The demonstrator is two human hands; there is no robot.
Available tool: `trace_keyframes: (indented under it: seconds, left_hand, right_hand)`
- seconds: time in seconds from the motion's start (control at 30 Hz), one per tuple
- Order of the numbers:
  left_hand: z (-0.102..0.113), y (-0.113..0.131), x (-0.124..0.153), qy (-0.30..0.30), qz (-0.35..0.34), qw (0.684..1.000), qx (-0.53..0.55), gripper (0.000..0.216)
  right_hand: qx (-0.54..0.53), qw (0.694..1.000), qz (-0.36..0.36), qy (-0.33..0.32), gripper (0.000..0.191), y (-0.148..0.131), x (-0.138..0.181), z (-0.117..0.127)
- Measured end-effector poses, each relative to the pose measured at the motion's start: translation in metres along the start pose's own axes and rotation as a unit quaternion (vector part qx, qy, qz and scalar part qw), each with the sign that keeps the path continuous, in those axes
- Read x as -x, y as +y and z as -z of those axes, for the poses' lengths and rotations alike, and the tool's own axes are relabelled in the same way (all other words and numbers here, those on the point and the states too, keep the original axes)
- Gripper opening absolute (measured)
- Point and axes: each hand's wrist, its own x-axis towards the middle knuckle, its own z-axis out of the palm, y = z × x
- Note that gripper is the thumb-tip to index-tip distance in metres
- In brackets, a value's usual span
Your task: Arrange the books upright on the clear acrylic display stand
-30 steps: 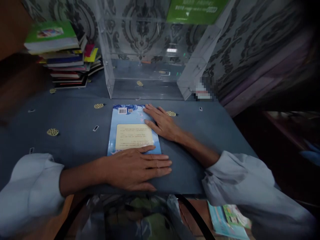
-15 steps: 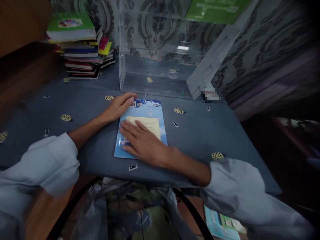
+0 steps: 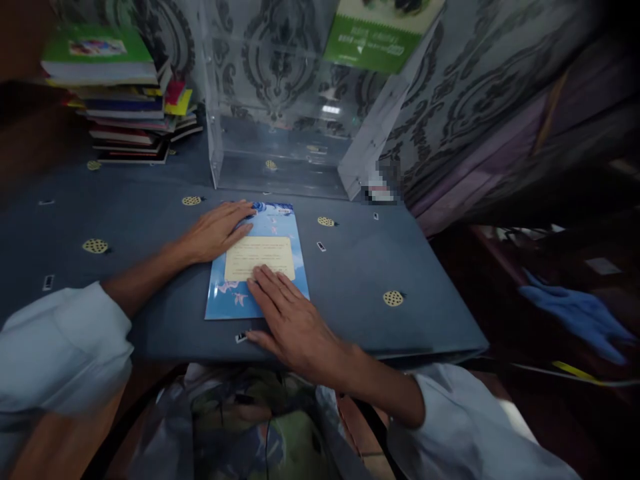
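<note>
Two hands point(image 3: 219, 231), apart and unclenched, lie flat on one blue book point(image 3: 227, 305).

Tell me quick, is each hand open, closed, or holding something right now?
Left hand: open, laid over the upper left of the blue book.
Right hand: open, laid over its lower right.

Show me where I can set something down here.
Free: the tablecloth right of the blue book, beyond the right forearm; and between the book stack and the left forearm. Crowded: the book, partly under the left hand and right hand, and the back, where the stack and clear plastic stand are.
</note>
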Motion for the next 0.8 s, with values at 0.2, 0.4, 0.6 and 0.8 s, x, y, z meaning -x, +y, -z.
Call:
trace_keyframes:
  seconds: [0.2,0.4,0.6,0.8]
  left_hand:
    - [-0.003,-0.001,0.0,-0.023,0.022,0.999,-0.033,0.062]
    - [-0.01,0.001,0.002,-0.049,0.035,0.996,-0.061,0.069]
    - [-0.015,0.029,0.025,-0.051,-0.002,0.997,-0.054,0.075]
    - [-0.021,0.06,0.048,-0.062,-0.004,0.997,-0.044,0.074]
  right_hand:
    - [0.006,0.999,-0.041,0.024,0.075,0.015,0.027,0.006]
    - [0.006,0.999,-0.039,0.029,0.076,0.01,0.036,0.01]
    - [0.04,0.998,-0.016,0.053,0.052,-0.01,0.068,0.006]
    - [0.034,0.993,0.038,0.106,0.041,-0.009,0.097,0.012]
